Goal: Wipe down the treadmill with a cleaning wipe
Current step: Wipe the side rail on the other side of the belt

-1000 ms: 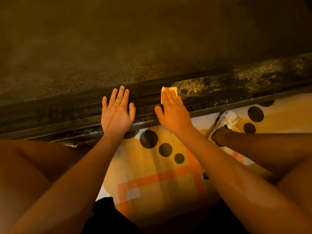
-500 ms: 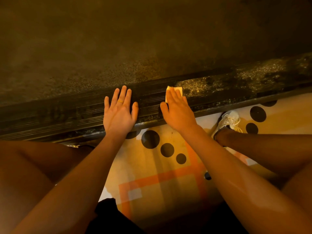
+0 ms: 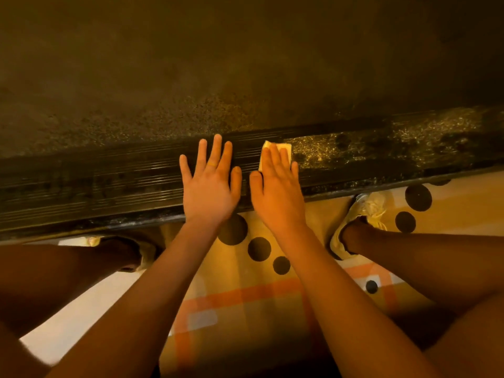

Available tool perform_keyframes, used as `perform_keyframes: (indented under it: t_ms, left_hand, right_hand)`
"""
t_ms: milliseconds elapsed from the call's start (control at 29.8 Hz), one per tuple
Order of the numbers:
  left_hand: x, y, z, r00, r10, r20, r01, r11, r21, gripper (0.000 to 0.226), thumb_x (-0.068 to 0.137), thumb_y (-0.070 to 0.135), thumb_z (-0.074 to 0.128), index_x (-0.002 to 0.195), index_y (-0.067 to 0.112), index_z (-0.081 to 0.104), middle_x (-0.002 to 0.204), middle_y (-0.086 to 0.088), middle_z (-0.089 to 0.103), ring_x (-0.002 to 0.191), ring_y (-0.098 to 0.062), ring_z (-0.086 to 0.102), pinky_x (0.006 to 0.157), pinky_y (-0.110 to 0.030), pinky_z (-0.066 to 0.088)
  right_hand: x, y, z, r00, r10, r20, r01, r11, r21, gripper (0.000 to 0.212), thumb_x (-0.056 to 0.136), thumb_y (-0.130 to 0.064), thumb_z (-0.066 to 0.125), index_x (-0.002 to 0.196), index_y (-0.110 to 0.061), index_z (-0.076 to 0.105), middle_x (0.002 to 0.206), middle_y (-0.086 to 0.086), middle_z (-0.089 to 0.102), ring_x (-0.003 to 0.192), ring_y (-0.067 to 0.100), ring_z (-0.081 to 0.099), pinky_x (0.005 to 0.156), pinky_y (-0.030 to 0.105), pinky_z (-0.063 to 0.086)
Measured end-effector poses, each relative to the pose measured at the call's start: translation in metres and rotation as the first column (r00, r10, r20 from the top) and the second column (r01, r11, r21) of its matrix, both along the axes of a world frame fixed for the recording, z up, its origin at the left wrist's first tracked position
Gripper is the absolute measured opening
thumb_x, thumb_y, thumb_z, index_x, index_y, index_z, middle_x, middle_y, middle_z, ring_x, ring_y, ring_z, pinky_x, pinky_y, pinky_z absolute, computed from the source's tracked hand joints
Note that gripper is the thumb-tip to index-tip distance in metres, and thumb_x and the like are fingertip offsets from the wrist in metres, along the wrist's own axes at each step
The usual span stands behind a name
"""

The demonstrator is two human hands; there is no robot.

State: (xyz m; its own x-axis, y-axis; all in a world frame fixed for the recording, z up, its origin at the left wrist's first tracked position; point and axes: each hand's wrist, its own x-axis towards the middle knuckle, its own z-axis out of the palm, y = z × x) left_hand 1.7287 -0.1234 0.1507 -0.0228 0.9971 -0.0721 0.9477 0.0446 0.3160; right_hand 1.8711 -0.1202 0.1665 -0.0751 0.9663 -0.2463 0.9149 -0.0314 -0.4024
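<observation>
L hand [image 3: 210, 186] flat on treadmill rail [image 3: 109, 181], fingers straight | R hand [image 3: 276, 192] fingers straight, pressing wipe [image 3: 285, 146] on rail | wipe mostly hidden under R fingers, far edge shows | dim, belt [image 3: 218, 64] detail unclear

Upper frame: treadmill belt [image 3: 191, 64] dark, speckled. Mid: side rail [image 3: 109, 181] black w/ fine lengthwise ribs, gold flecks at rt. Pale yellow wipe [image 3: 283, 148]. Lower centre: rug [image 3: 245, 276] yellow, black dots, orange grid lines. Whitish sneaker [image 3: 365, 208], rt.

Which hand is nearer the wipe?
Right. The right hand presses flat on the wipe on the treadmill's side rail; the left hand rests on the rail beside it, not touching the wipe.
</observation>
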Motion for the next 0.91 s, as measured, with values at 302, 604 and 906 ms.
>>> perform_keyframes:
  t_ms: [302, 604, 906]
  left_hand:
    - [0.022, 0.008, -0.003, 0.995, 0.036, -0.096, -0.038, 0.999, -0.023, 0.058, 0.105, 0.046, 0.021, 0.159, 0.025, 0.021, 0.168, -0.001, 0.013, 0.155, -0.028, 0.003, 0.12, -0.064, 0.005]
    - [0.017, 0.004, 0.0, 0.996, -0.001, -0.091, -0.004, 0.999, -0.049, 0.058, 0.106, 0.048, 0.015, 0.161, 0.027, 0.012, 0.169, 0.0, 0.005, 0.155, -0.025, -0.002, 0.122, -0.06, 0.002]
    - [0.022, 0.005, 0.002, 0.994, 0.019, -0.103, -0.025, 0.998, -0.057, 0.059, 0.105, 0.047, 0.015, 0.161, 0.027, 0.012, 0.169, 0.0, 0.006, 0.155, -0.025, -0.001, 0.121, -0.06, 0.0]
  right_hand:
    - [0.008, -0.042, 0.006, 0.995, 0.051, 0.087, -0.054, 0.998, 0.028, 0.062, 0.107, -0.035, 0.025, 0.162, -0.016, 0.003, 0.169, 0.001, -0.003, 0.155, 0.018, -0.01, 0.119, 0.037, -0.014]
    - [0.018, 0.035, 0.005, 0.985, 0.121, 0.12, -0.117, 0.992, -0.036, 0.06, 0.109, -0.037, 0.02, 0.161, -0.013, 0.005, 0.17, 0.005, 0.003, 0.156, 0.022, -0.002, 0.124, 0.044, -0.005]
    - [0.029, -0.035, 0.012, 0.988, 0.137, 0.075, -0.134, 0.99, -0.043, 0.062, 0.108, -0.038, 0.023, 0.162, -0.014, 0.004, 0.17, 0.004, 0.001, 0.156, 0.02, -0.005, 0.123, 0.039, -0.008]
